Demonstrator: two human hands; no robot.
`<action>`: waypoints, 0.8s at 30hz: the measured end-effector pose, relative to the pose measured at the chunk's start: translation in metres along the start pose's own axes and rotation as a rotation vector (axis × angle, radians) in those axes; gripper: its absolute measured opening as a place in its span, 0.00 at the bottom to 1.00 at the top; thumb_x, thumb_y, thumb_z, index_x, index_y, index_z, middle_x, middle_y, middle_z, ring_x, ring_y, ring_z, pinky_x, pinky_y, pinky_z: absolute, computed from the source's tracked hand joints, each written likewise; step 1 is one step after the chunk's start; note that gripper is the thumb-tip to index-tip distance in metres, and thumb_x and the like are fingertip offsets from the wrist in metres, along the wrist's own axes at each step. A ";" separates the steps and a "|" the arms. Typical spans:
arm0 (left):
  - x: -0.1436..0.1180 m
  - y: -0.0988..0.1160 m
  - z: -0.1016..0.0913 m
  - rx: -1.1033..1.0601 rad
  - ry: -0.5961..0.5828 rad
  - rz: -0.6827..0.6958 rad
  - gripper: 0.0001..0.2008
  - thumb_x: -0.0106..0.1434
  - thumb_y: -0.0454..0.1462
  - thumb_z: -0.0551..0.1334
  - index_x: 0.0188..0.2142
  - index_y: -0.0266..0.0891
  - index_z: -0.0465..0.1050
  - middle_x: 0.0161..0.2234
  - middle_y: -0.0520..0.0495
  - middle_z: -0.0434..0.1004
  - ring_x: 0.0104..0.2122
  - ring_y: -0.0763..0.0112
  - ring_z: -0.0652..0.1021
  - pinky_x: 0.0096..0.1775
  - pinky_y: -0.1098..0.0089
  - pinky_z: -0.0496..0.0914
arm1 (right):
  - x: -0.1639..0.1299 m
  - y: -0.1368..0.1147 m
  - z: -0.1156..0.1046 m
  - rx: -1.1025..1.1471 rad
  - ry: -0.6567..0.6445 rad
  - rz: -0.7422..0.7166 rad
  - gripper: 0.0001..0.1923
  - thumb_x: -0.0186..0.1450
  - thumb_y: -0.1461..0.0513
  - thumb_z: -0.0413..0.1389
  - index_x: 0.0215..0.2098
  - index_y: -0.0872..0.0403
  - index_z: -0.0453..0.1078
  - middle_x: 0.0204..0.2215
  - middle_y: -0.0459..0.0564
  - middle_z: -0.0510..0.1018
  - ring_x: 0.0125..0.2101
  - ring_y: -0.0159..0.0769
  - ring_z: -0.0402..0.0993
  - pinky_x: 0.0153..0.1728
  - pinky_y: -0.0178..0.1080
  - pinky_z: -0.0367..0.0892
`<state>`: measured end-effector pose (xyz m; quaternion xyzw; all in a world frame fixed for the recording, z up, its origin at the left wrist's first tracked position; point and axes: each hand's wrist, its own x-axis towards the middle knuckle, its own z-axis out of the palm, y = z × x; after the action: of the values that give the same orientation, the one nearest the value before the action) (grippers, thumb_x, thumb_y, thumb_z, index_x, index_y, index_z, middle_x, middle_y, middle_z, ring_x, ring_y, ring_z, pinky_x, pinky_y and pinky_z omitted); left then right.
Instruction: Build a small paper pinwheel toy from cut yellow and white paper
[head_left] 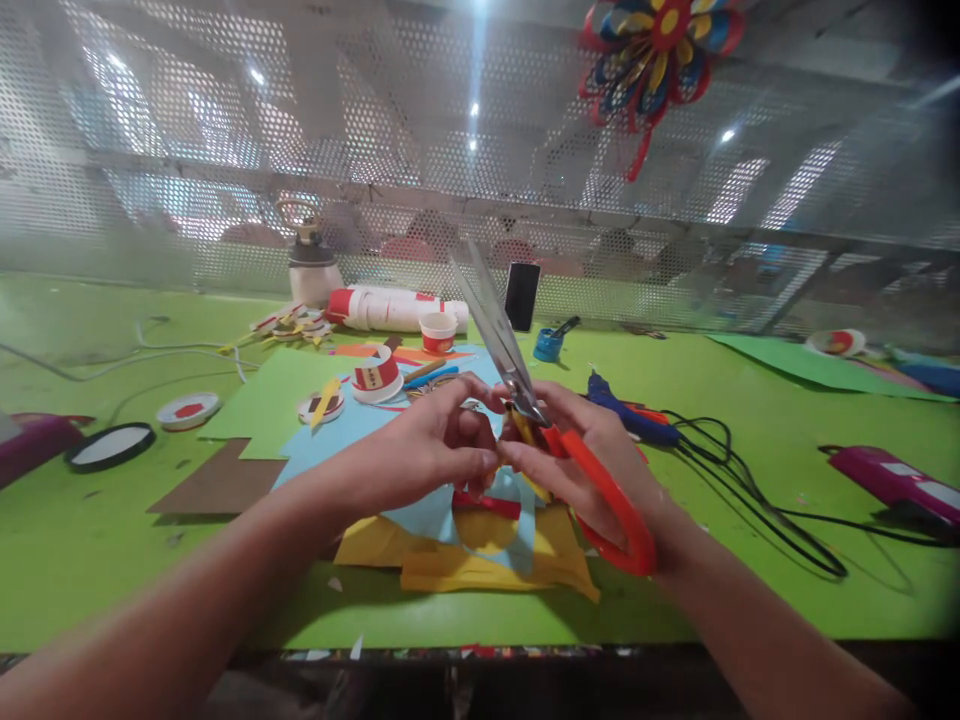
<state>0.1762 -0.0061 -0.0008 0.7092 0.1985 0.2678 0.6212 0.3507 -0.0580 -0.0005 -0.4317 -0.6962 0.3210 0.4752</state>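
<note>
My right hand (592, 455) grips red-handled scissors (517, 370), their blades pointing up and away. My left hand (431, 450) meets it at the fingertips, and both pinch a small yellow paper piece (523, 428) between them. Below the hands lie light blue paper (420, 515) with a round hole and a red strip (487, 503), on top of yellow sheets (480, 565).
The green table (750, 420) carries a blue glue gun (637, 418) with black cable, paper cups (377, 375), a white roll (390, 308), a black phone (522, 295), brown card (217, 482), round lids (111, 446) and magenta objects (892, 480). A perforated metal screen (225, 150) rises behind, with a paper flower (660, 50).
</note>
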 end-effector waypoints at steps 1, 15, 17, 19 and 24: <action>0.000 0.000 0.001 -0.008 0.001 -0.005 0.15 0.56 0.29 0.60 0.42 0.40 0.58 0.24 0.57 0.69 0.23 0.76 0.72 0.27 0.73 0.66 | 0.000 0.000 0.001 0.011 0.004 0.000 0.19 0.57 0.68 0.57 0.47 0.54 0.64 0.26 0.44 0.72 0.31 0.35 0.74 0.31 0.36 0.70; 0.003 -0.004 0.010 -0.175 0.140 -0.012 0.12 0.55 0.33 0.63 0.40 0.37 0.65 0.29 0.51 0.71 0.29 0.72 0.73 0.30 0.70 0.65 | -0.005 0.003 0.008 0.093 0.385 -0.072 0.16 0.61 0.63 0.56 0.47 0.51 0.64 0.27 0.41 0.69 0.25 0.27 0.67 0.26 0.31 0.66; 0.005 -0.006 0.016 -0.198 0.172 -0.008 0.09 0.55 0.35 0.64 0.34 0.36 0.67 0.28 0.50 0.70 0.28 0.73 0.72 0.30 0.71 0.64 | -0.005 0.005 0.008 0.090 0.467 -0.091 0.16 0.61 0.63 0.56 0.47 0.50 0.64 0.27 0.41 0.69 0.25 0.27 0.66 0.26 0.32 0.66; 0.005 -0.007 0.021 -0.202 0.178 0.020 0.08 0.57 0.38 0.64 0.31 0.35 0.68 0.27 0.50 0.70 0.28 0.75 0.70 0.31 0.71 0.64 | -0.005 0.005 0.010 0.098 0.506 -0.111 0.16 0.61 0.63 0.56 0.48 0.50 0.64 0.28 0.41 0.68 0.24 0.27 0.67 0.25 0.32 0.65; 0.006 -0.008 0.026 -0.225 0.219 0.026 0.08 0.58 0.40 0.63 0.30 0.35 0.69 0.26 0.51 0.71 0.28 0.75 0.69 0.32 0.71 0.64 | -0.006 0.002 0.018 0.105 0.553 -0.157 0.18 0.60 0.65 0.56 0.49 0.50 0.65 0.27 0.42 0.68 0.25 0.27 0.67 0.25 0.31 0.67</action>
<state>0.1974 -0.0219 -0.0101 0.6040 0.2246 0.3723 0.6679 0.3350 -0.0631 -0.0109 -0.4225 -0.5540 0.1889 0.6920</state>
